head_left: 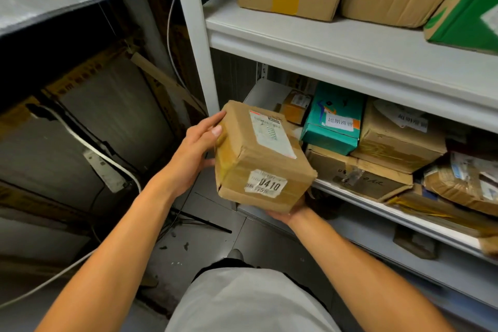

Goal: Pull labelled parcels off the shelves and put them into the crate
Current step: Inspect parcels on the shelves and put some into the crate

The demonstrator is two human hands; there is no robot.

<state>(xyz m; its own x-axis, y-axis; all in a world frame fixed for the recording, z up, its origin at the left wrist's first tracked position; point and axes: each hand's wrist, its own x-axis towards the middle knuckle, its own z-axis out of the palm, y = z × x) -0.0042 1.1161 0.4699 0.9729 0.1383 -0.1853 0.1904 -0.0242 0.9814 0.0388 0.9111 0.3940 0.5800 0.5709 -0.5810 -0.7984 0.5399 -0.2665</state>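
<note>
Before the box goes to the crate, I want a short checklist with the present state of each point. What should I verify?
1. Parcel off the shelf: ok, it is held in front of the middle shelf.
2. Label present: ok, the white sticker reads 0410.
3. Left hand grip: ok, fingers lie on the left side, thumb on the top edge.
4. Right hand support: ok, it is under the bottom right corner; its fingers are hidden.
5. Crate in sight: not ok, no crate shows in this view.
6. Neighbours stable: cannot tell; the teal box rests tilted on another carton.
</note>
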